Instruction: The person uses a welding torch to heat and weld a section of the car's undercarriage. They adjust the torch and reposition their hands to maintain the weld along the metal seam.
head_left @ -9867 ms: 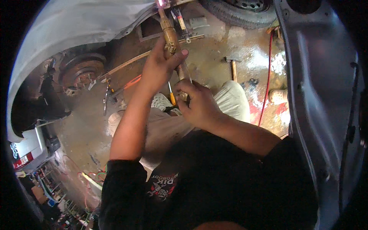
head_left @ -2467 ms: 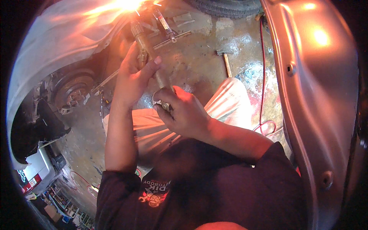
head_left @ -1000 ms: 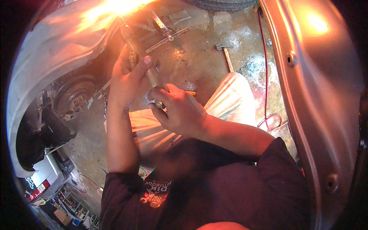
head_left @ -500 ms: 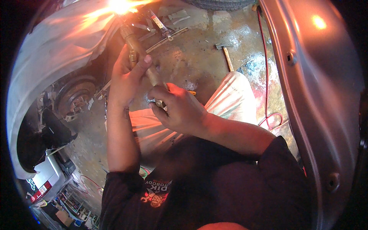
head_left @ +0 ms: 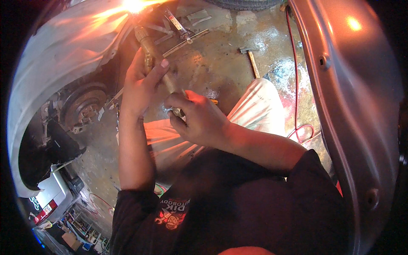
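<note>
My left hand [head_left: 142, 83] is closed around the upper body of a brass torch [head_left: 146, 46], thumb along its side beside a valve fitting. My right hand [head_left: 197, 117] grips the torch's lower end at a knob, fingers curled. A bright flame with sparks [head_left: 134, 6] glares at the torch's far end against a pale grey fender [head_left: 59, 46], washing out the tip, so whether it touches the metal I cannot tell. My forearms cross above my pale-trousered legs [head_left: 257, 110].
A rusty brake disc [head_left: 78, 104] sits inside the fender. On the wet floor lie a hammer [head_left: 254, 66], strips, a long tool [head_left: 177, 25] and a looping red hose [head_left: 291, 38]. A tire [head_left: 242, 4] is above; a large metal panel [head_left: 352, 106] stands right; clutter [head_left: 70, 236] fills the lower left.
Since the earliest frame, the small flame has become a bright orange glare and both hands with the torch have moved left. Over the last second they have stayed nearly still while the glare varies.
</note>
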`<act>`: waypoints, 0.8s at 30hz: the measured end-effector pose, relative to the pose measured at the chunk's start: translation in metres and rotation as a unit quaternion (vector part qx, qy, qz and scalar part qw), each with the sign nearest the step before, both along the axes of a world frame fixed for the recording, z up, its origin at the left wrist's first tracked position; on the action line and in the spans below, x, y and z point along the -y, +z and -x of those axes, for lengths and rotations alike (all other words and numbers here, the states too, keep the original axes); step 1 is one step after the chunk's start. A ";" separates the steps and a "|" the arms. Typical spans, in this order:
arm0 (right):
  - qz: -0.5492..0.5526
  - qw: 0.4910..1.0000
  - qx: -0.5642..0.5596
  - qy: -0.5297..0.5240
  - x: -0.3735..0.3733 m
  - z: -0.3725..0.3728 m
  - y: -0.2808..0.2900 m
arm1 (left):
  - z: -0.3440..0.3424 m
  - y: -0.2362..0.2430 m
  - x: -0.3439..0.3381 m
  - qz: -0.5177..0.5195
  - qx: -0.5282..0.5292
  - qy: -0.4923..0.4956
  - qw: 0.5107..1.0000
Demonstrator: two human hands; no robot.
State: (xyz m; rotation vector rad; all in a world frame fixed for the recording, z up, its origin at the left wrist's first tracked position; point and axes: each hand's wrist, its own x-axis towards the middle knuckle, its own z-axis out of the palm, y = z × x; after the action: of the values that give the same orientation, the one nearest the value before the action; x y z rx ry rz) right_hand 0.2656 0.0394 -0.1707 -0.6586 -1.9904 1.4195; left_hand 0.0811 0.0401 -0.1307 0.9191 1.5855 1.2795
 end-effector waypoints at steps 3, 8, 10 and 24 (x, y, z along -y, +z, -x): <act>0.008 1.000 0.002 0.005 0.001 0.000 0.002 | 0.007 -0.007 0.002 0.000 -0.028 -0.008 1.000; 0.017 1.000 0.017 0.007 0.000 -0.002 0.003 | 0.002 -0.003 0.000 -0.002 0.020 -0.009 1.000; 0.006 1.000 0.000 -0.002 0.000 0.000 0.000 | 0.002 -0.003 0.000 0.002 0.017 -0.008 1.000; 0.004 1.000 -0.007 0.000 0.001 0.001 -0.002 | 0.008 -0.006 0.002 0.012 -0.023 -0.018 0.999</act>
State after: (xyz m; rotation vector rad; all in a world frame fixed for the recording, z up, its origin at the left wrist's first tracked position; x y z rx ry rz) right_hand 0.2646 0.0381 -0.1725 -0.6507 -1.9746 1.4295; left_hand 0.0733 0.0378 -0.1363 0.9654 1.6091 1.2198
